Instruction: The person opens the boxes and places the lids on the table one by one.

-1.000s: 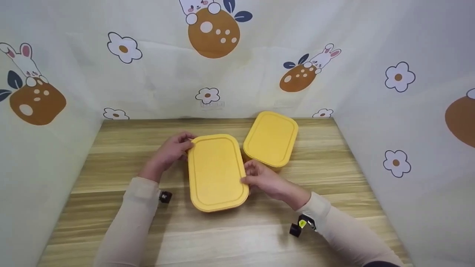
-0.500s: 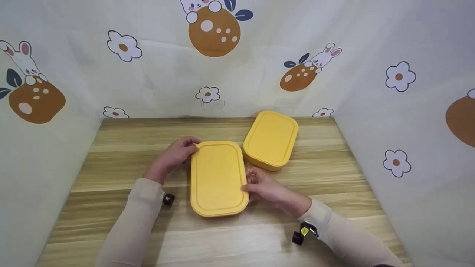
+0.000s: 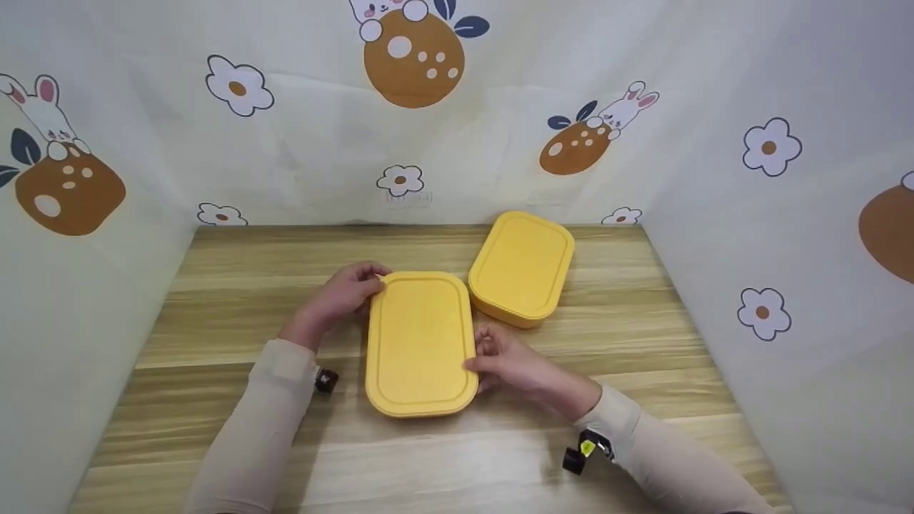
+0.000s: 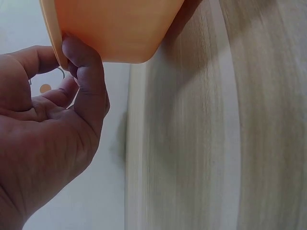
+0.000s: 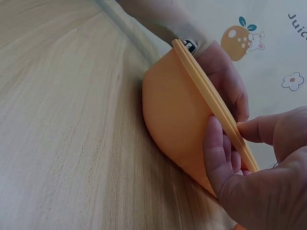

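Grip: your left hand (image 3: 348, 293) and right hand (image 3: 518, 363) both pinched the yellow box (image 5: 170, 110) | Place: frame centre | Done: lid (image 3: 421, 343) was on | Pending: release; desk (image 3: 228, 307) contact was hard to judge

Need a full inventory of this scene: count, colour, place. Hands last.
held lidded box: 1, yellow, mid-table between the hands
second lidded box: 1, yellow, behind and right of the held one, turned at an angle
tabletop: 1, wood-grain brown, under the boxes
printed wall covering: number of pieces unclear, off-white with rabbits, fruit and flowers, behind and on both sides
wrist cameras: 2, black, one at each wrist
sleeves: 2, pale beige, on the forearms
left hand: 1, bare, pinching the rim at the far left corner
right hand: 1, bare, pinching the right rim
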Tool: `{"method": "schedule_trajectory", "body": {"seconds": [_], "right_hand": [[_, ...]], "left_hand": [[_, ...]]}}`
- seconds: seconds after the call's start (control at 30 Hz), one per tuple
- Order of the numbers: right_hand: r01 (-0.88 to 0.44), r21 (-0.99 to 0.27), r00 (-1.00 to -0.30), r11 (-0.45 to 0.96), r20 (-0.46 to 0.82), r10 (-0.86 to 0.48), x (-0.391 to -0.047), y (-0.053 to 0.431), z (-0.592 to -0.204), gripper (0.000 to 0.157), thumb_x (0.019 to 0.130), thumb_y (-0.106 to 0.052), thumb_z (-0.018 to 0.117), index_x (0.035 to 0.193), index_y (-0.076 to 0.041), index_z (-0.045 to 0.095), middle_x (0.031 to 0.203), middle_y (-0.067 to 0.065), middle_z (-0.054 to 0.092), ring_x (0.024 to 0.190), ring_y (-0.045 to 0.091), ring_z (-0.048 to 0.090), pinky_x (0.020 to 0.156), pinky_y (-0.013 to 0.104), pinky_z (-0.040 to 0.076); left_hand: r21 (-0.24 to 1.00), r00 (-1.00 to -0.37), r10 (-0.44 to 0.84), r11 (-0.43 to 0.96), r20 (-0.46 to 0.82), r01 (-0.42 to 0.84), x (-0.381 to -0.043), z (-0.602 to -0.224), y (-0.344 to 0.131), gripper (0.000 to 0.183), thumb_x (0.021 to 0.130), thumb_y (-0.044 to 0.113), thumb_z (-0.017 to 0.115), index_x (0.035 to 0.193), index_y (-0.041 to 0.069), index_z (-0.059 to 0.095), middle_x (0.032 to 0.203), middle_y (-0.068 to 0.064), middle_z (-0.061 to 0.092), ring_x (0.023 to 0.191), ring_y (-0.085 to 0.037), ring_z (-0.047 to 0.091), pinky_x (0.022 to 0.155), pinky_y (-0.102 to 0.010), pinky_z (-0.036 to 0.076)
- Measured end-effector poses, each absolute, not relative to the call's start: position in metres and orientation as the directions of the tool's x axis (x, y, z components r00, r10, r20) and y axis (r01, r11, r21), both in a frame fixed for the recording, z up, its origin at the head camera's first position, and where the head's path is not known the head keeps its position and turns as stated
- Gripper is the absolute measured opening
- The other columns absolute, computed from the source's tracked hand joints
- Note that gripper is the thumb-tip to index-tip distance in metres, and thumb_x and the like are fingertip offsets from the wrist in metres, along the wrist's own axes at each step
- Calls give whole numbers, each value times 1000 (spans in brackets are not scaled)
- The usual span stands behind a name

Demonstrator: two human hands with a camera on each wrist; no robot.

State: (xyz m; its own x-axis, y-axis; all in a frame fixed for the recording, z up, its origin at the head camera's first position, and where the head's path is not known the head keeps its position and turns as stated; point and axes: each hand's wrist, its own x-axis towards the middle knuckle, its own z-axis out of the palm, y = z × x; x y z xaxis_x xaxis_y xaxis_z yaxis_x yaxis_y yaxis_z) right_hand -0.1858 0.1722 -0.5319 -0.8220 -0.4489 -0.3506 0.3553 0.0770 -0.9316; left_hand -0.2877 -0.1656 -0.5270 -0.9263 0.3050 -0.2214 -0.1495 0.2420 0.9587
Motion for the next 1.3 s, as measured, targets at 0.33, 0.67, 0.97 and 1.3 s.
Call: {"method": "schedule_trajectory", "body": {"seconds": [0.33, 0.67, 0.97, 1.3], "right_hand": [[339, -939, -822, 51, -323, -468, -186, 173, -534, 41, 97, 4, 77, 128, 1, 50, 106, 13, 65, 83, 24, 72, 70, 34, 64], [324, -941, -830, 93, -330, -451, -184, 174, -534, 46, 97, -1, 80, 133, -1, 51, 107, 14, 64, 78, 23, 70, 67, 32, 63], [-29, -928, -911, 371, -128, -392, -172, 168, -529, 53, 104, -19, 77, 144, 1, 48, 109, 12, 63, 88, 23, 68, 74, 35, 60], [-349, -475, -907, 808, -46, -419, -154, 148, -521, 126, 97, -83, 60, 174, 4, 11, 181, 28, 10, 152, 50, 43, 119, 61, 45]], "left_hand": [[960, -930, 308, 250, -201, -125, -290, -533, -166, 39, 109, 11, 58, 144, -4, 61, 102, -8, 60, 65, -11, 51, 57, -26, 43], [961, -927, 315, 246, -204, -128, -289, -535, -167, 37, 111, 13, 56, 144, -3, 61, 106, -9, 63, 69, -12, 55, 59, -26, 46], [959, -921, 321, 244, -220, -144, -288, -534, -166, 39, 112, 15, 55, 146, -2, 59, 112, -10, 62, 78, -13, 62, 64, -27, 53], [967, -926, 313, 205, -210, -149, -288, -536, -165, 38, 111, 11, 55, 146, -4, 58, 113, -11, 61, 81, -13, 64, 65, -25, 54]]}}
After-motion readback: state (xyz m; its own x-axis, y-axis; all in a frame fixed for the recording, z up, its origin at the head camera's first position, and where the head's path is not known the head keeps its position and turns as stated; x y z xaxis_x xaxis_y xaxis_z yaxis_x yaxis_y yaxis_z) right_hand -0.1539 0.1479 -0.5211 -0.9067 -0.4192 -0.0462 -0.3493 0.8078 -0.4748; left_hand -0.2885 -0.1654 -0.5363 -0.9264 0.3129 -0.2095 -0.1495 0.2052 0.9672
